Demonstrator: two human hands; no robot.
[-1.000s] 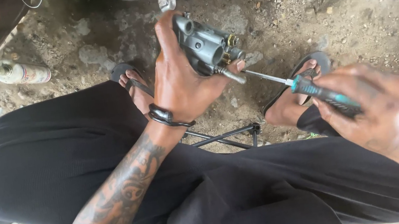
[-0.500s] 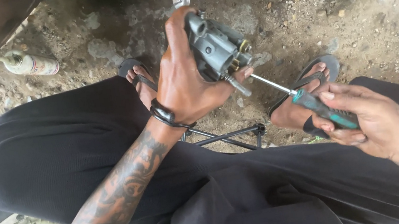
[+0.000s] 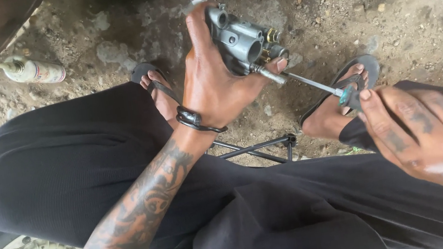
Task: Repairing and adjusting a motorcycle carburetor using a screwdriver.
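Both hands grip: left hand [image 3: 215, 84] a carburetor [image 3: 244, 44], right hand [image 3: 430, 133] a screwdriver [image 3: 309, 82]

Black trousers [image 3: 62, 167], dark sandals [image 3: 153, 85], black wrist band [image 3: 194, 120] — tattooed left forearm [image 3: 140, 208]

Spray can [image 3: 35, 70]: a small cylinder lying on its side on the dirt ground at upper left, beside the dark curved body; whitish label with a red patch, pale cap end pointing left.
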